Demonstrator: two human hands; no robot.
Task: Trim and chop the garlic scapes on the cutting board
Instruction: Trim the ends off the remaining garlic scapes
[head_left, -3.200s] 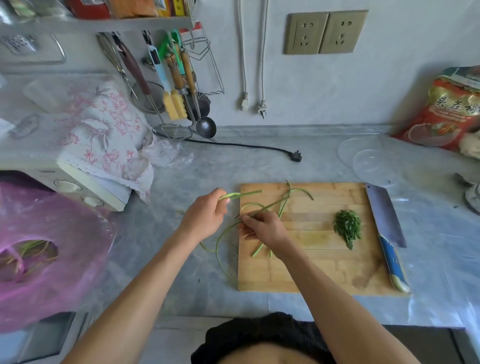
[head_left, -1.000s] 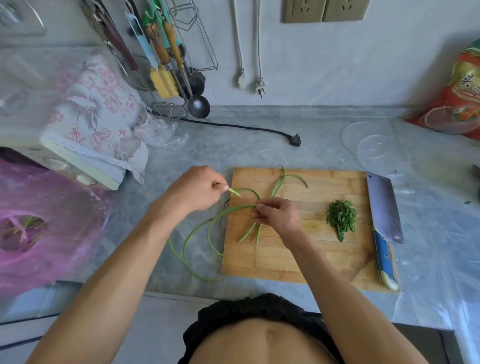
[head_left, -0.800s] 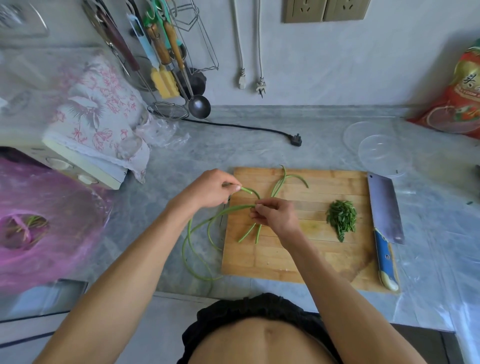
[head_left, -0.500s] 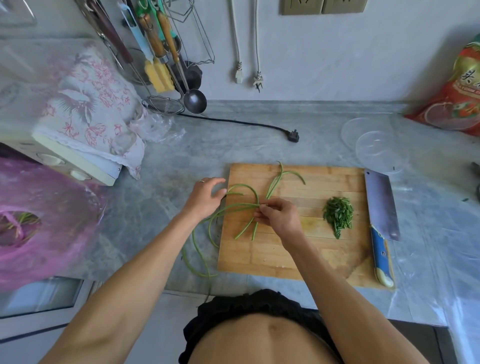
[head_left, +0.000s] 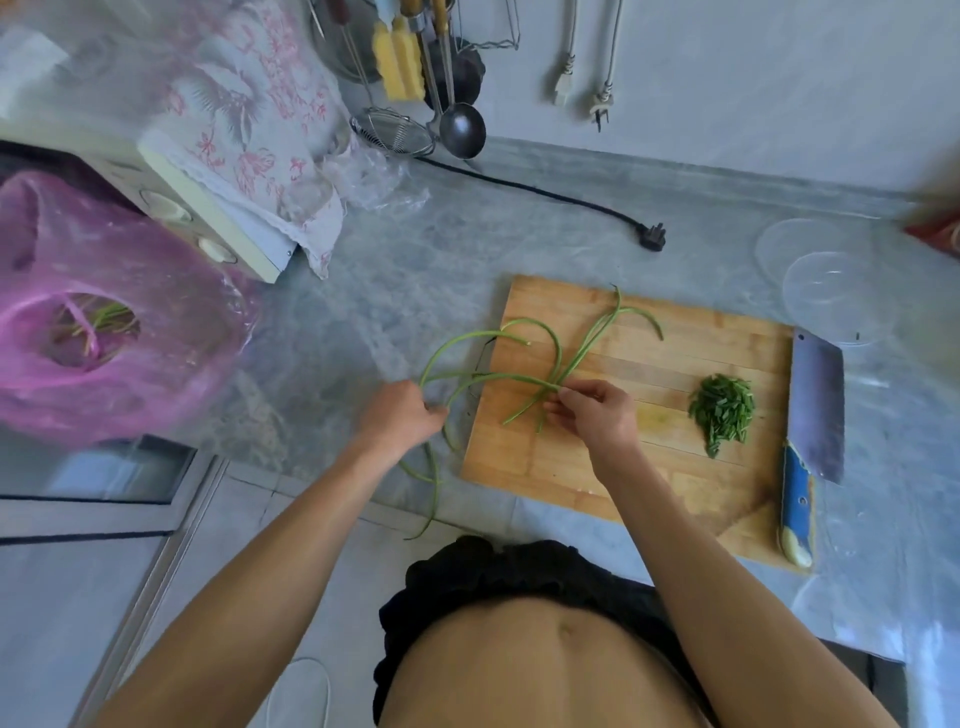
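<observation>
From the head view, long curling green garlic scapes (head_left: 519, 376) sprawl across the left end of the wooden cutting board (head_left: 597, 467), mid-frame. The right hand (head_left: 597, 415) pinches their crossing and the left hand (head_left: 400, 418) grips the overhanging loops, seemingly gathering them for cutting. The blue-handled cleaver (head_left: 810, 415) lies ready on the right.

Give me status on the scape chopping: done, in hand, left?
Done: one small pile of chopped greens sits on the cutting board. In hand: the right hand pinches whole garlic scapes where they cross on the board, and the left hand has its grip on their trailing ends off the board's left edge. Left: those long scapes are uncut; the cleaver lies untouched at the board's right edge.
</observation>
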